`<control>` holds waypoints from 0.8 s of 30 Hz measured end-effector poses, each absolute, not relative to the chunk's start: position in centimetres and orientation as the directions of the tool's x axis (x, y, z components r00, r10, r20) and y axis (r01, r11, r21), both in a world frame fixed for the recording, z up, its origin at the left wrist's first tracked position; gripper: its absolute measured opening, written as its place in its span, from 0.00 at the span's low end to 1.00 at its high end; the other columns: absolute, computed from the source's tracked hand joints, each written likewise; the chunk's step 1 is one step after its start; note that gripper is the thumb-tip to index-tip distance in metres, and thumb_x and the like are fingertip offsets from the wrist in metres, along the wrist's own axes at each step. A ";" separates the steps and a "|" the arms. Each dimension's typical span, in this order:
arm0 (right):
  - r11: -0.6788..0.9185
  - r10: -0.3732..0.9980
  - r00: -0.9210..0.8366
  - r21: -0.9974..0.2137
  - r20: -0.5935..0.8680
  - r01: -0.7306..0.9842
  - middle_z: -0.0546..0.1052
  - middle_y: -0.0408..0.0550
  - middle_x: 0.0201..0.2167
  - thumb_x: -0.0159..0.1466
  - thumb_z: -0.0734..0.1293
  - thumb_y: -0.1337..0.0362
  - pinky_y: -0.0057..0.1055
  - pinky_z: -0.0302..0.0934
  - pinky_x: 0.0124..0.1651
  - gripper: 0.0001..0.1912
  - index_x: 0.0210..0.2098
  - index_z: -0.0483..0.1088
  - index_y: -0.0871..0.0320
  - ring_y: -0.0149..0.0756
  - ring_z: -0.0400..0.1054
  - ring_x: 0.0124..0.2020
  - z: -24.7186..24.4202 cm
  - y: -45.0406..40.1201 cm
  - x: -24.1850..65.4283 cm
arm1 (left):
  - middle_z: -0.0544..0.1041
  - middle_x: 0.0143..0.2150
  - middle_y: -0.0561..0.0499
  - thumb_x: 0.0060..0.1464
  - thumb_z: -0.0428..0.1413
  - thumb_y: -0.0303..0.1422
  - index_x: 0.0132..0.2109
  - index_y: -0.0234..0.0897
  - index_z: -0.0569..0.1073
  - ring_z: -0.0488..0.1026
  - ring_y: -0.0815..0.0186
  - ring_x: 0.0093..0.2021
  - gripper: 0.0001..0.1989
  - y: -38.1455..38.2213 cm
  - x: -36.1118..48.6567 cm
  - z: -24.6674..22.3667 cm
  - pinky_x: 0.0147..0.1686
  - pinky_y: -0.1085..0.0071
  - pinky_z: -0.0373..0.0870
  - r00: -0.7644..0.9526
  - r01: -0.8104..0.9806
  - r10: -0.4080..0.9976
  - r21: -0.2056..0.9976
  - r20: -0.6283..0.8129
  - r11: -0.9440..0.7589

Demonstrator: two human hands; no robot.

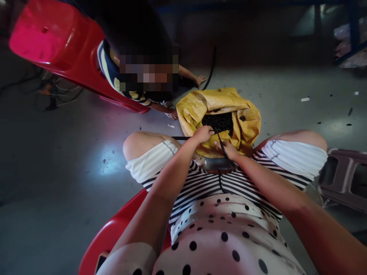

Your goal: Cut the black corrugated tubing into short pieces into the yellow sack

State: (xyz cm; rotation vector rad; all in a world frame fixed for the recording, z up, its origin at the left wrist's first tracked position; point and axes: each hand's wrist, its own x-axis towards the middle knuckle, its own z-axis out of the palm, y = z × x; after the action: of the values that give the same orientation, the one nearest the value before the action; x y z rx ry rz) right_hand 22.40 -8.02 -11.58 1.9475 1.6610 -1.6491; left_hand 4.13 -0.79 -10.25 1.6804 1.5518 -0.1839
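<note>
My left hand (204, 134) is closed around a black rubber tube (180, 138), whose long end sticks out to the left over my knee. In my right hand (230, 149) is a pair of dark scissors (220, 140), gripped with the blades pointing up and left, close to the tube's end by my left fingertips. Both hands are over the near rim of a yellow woven sack (219, 97) between my legs. Its rolled-down mouth shows many short black pieces (219, 123) inside. Exactly where the blades meet the tube is too small to tell.
Across from me a small person (126, 82) leans by a red stool (65, 42), one hand (200, 81) near a loose black tube (211, 68). Cables (54, 91) lie at left. A grey-brown stool (342, 175) stands at right. Scraps dot the floor (286, 110).
</note>
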 end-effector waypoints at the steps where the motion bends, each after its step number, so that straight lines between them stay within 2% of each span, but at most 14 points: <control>1: -0.400 0.644 -0.178 -0.525 -0.744 0.751 0.81 0.58 0.42 0.70 0.55 0.30 0.33 0.62 0.43 0.41 0.48 0.75 0.61 0.45 0.75 0.42 -11.5 -8.0 22.4 | 0.83 0.57 0.43 0.69 0.55 0.35 0.58 0.37 0.81 0.79 0.56 0.57 0.17 -0.8 4.1 -10.2 0.56 0.67 0.72 0.223 0.889 0.763 0.448 -0.606 0.095; 9: -0.360 0.650 -0.150 -0.476 -0.745 0.802 0.82 0.62 0.45 0.68 0.55 0.28 0.36 0.64 0.46 0.43 0.51 0.76 0.62 0.51 0.76 0.46 -11.2 -7.9 22.2 | 0.82 0.60 0.43 0.69 0.55 0.35 0.59 0.39 0.81 0.78 0.56 0.60 0.17 -0.9 4.1 -10.1 0.57 0.66 0.72 0.244 0.892 0.753 0.446 -0.611 0.073; 16: -0.343 0.651 -0.142 -0.455 -0.746 0.822 0.82 0.62 0.46 0.68 0.54 0.27 0.35 0.65 0.46 0.45 0.53 0.76 0.62 0.52 0.77 0.48 -11.2 -7.9 22.1 | 0.82 0.59 0.43 0.69 0.54 0.36 0.59 0.38 0.81 0.77 0.56 0.60 0.17 -0.7 4.1 -10.4 0.58 0.67 0.72 0.247 0.900 0.758 0.433 -0.603 0.051; 24: -0.317 0.641 -0.148 -0.435 -0.753 0.843 0.83 0.61 0.42 0.71 0.55 0.32 0.34 0.64 0.43 0.40 0.47 0.79 0.62 0.50 0.77 0.45 -11.3 -8.1 22.1 | 0.83 0.57 0.44 0.67 0.55 0.34 0.58 0.40 0.82 0.78 0.57 0.57 0.17 -0.8 3.6 -11.5 0.56 0.67 0.72 0.270 0.904 0.734 0.426 -0.623 0.029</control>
State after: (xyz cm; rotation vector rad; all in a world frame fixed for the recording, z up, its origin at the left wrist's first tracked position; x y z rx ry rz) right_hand 22.05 -8.06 -11.32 1.9030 1.6986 -1.4545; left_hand 3.58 -0.80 -11.51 1.7416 1.5037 -0.2685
